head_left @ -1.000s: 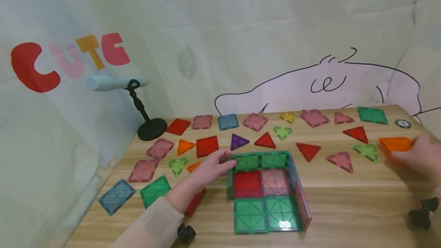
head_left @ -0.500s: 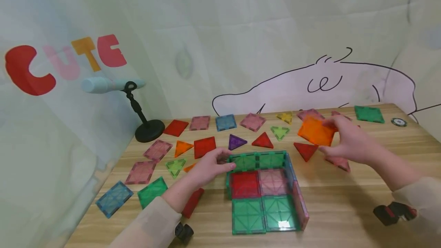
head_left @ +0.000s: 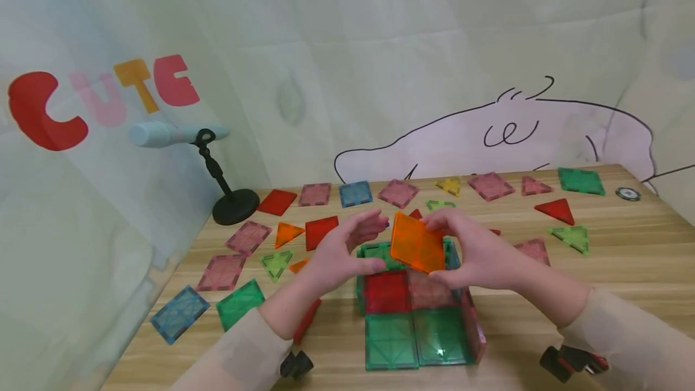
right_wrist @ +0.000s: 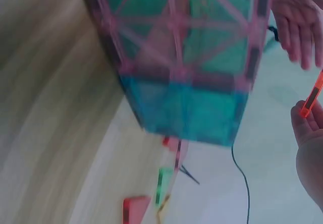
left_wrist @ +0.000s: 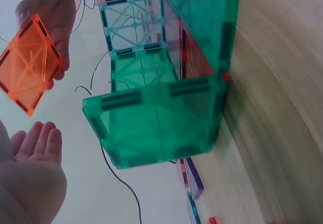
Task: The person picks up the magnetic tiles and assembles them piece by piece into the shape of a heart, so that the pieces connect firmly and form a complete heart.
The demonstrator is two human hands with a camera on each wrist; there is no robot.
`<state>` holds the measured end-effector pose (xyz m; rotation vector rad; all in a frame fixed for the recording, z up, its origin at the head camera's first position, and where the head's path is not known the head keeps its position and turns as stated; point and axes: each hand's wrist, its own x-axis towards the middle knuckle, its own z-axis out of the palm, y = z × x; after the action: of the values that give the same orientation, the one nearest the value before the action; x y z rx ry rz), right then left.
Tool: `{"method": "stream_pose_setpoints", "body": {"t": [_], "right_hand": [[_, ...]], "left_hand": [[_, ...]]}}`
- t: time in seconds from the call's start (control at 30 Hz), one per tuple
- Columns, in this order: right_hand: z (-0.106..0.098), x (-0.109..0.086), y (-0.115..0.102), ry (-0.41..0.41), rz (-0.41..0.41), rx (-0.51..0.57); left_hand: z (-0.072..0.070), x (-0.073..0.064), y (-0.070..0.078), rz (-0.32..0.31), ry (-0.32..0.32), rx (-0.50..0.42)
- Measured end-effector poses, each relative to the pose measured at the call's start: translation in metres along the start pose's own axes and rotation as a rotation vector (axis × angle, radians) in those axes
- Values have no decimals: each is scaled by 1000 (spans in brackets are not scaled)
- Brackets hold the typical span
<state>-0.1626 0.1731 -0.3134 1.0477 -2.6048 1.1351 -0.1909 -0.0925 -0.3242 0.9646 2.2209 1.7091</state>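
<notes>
Writing: backdrop lettering (head_left: 143, 87) reads "CUTE", red C, pale pink U, orange-yellow T, pinkish-red E; the round chip (head_left: 628, 193) near the far right edge of the worktop (head_left: 641, 258) has a mark in its middle, too small to read. Right hand (head_left: 480, 252) pinches the orange square tile (head_left: 417, 243) by its right side, thumb low, fingers over the upper edge; tile is tilted in the air above the open box (head_left: 474, 324) of see-through tiles. Left hand (head_left: 344, 249) has hold of nothing, fingers extended, thumb well apart from them, just left of the orange tile, gap between. Box: green back and left walls, blue and pink right wall, floor of one red, one pink, two green tiles. Changes: a second ago the orange tile was at the right edge of the worktop, half a second ago over the red triangles to the right of the box; now above the box. Left hand was at the box's back left corner in both earlier frames, now raised off it. Lime triangle (head_left: 572, 238) at right uncovered again. Loose tiles and the black stand (head_left: 235, 204) unmoved.
</notes>
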Motion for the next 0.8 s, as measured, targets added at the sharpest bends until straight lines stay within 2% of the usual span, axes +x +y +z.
{"method": "stream_pose_setpoints", "body": {"t": [0.2, 0.3, 0.43, 0.5, 0.6, 0.73, 0.8], "right_hand": [[12, 5, -7, -8, -52, 73], [16, 6, -10, -17, -56, 114], [19, 6, -13, -78, 13, 171], [19, 6, -14, -111, 64, 171], [17, 5, -15, -124, 137, 134], [12, 0, -8, -59, 150, 62], [8, -2, -4, -34, 145, 37]], "left_hand": [[7, -4, 6, 33, -9, -3], [8, -5, 7, 68, -2, -14], [5, -7, 8, 118, -11, -4], [3, -9, 7, 124, -22, 22], [-3, -15, 6, 86, -34, 79], [-13, -25, 5, 52, -85, 184], [-17, -30, 4, 54, -138, 252]]}}
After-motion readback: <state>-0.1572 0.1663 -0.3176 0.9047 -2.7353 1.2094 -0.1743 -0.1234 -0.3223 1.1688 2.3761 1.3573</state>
